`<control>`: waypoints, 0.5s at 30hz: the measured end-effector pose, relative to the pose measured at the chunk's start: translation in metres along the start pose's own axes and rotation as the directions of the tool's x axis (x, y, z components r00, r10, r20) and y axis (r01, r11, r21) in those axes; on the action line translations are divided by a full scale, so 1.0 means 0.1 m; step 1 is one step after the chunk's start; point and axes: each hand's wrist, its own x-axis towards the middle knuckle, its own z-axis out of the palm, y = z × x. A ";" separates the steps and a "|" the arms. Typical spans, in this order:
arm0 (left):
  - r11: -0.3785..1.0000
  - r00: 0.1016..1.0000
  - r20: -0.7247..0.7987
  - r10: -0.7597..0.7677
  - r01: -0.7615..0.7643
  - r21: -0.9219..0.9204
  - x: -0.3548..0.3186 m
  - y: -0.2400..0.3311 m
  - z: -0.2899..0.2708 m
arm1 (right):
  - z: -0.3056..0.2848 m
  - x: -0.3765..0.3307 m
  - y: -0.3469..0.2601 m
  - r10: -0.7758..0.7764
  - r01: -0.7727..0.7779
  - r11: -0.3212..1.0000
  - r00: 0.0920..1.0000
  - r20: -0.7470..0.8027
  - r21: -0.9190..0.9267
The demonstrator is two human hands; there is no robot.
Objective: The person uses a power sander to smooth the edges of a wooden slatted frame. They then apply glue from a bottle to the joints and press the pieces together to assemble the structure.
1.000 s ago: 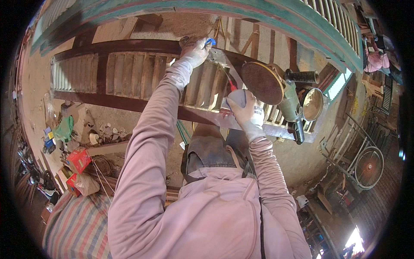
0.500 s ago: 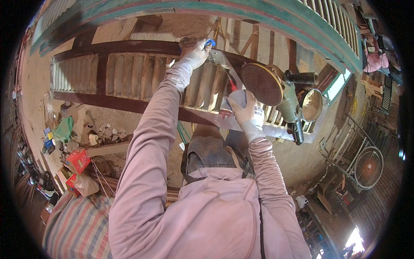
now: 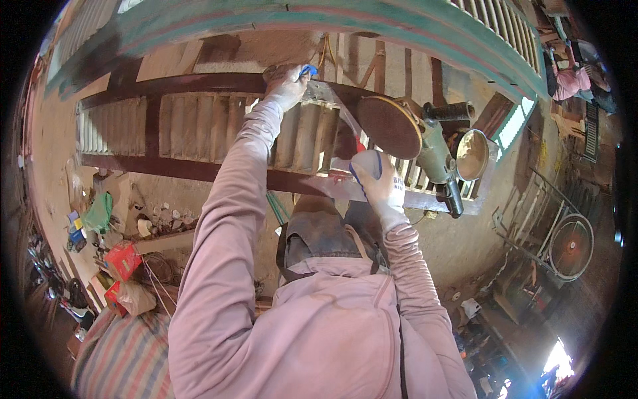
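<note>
A dark red-brown louvered wooden shutter (image 3: pixel 199 171) lies across in front of me. My left hand (image 3: pixel 287 86), in a white glove with blue at the fingers, is closed at its far rail beside a grey patch; whatever it grips is hidden. Below and to the right, my right hand (image 3: pixel 380 181), gloved too, wraps around a scraper (image 3: pixel 359 142), of which a red part and a thin pale blade show. The blade points away from me, over the slats. Just right of this hand rests a disc sander (image 3: pixel 435 156), its round brown pad (image 3: pixel 391 128) facing left.
A round tin (image 3: pixel 473 155) stands beside the sander. A green-painted louvered frame (image 3: pixel 319 30) arches across the far side. Red boxes (image 3: pixel 122 261) and a green bag (image 3: pixel 98 213) lie at left. A spoked wheel (image 3: pixel 571 246) is at right; another person (image 3: pixel 570 80) is far right.
The whole view has shifted slightly left. My right hand and the scraper have moved a little toward me, while my left hand stays near the same spot on the far rail.
</note>
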 end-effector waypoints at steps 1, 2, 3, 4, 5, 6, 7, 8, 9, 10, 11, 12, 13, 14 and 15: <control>0.996 0.996 -0.027 0.085 -0.085 -0.003 -0.02 -0.01 -0.02 | -0.04 -0.07 0.02 -0.002 0.002 0.999 1.000 0.000 0.037; 0.996 0.997 0.003 0.073 -0.073 -0.054 -0.06 0.09 -0.05 | -0.07 -0.13 0.06 0.003 -0.002 0.997 1.000 -0.006 0.076; 0.993 0.998 0.027 0.064 -0.060 -0.104 -0.09 0.14 -0.11 | -0.14 -0.20 0.07 0.032 -0.038 0.991 0.998 0.046 0.130; 0.991 0.999 0.040 0.033 -0.027 -0.133 -0.08 0.17 -0.13 | -0.19 -0.28 0.06 0.062 -0.071 0.981 0.996 0.056 0.182; 0.987 0.999 0.049 0.000 0.008 -0.162 -0.07 0.17 -0.15 | -0.24 -0.38 0.05 0.089 -0.103 0.967 0.994 0.068 0.232; 0.978 0.997 -0.051 0.064 -0.072 -0.194 -0.06 0.01 -0.13 | -0.30 -0.49 0.05 0.106 -0.125 0.951 0.991 0.085 0.282; 0.964 0.981 -0.150 0.123 -0.154 -0.219 -0.05 -0.18 -0.10 | -0.31 -0.58 0.13 0.039 -0.040 0.960 0.999 0.010 0.276; 0.941 0.952 -0.245 0.185 -0.244 -0.236 -0.01 -0.23 -0.11 | -0.32 -0.66 0.22 -0.025 0.042 0.964 0.997 -0.067 0.261; 0.876 0.929 -0.324 0.182 -0.302 -0.375 -0.08 -0.08 -0.09 | -0.35 -0.76 0.33 0.001 0.026 0.950 0.996 -0.087 0.310; 0.785 0.903 -0.394 0.172 -0.367 -0.499 -0.29 0.11 -0.09 | -0.38 -0.86 0.46 0.026 0.018 0.931 0.993 -0.116 0.364; 0.856 0.858 -0.498 0.125 -0.347 -0.383 -0.53 0.31 -0.09 | -0.47 -0.99 0.50 0.066 0.000 0.917 0.986 -0.152 0.399; 0.771 0.858 -0.510 0.052 -0.359 -0.526 -0.77 0.29 -0.01 | -0.55 -1.12 0.55 0.110 -0.031 0.908 0.980 -0.167 0.417; 0.693 0.898 -0.439 -0.027 -0.300 -0.656 -1.07 0.35 0.17 | -0.62 -1.20 0.58 0.132 -0.010 0.876 0.967 -0.219 0.482; 0.595 0.929 -0.356 -0.101 -0.230 -0.770 -1.35 0.40 0.36 | -0.67 -1.29 0.70 0.195 -0.050 0.865 0.950 -0.243 0.499; 0.686 0.890 -0.443 -0.105 -0.258 -0.681 -1.70 0.79 0.57 | -0.74 -1.38 0.77 0.301 -0.113 0.813 0.921 -0.245 0.571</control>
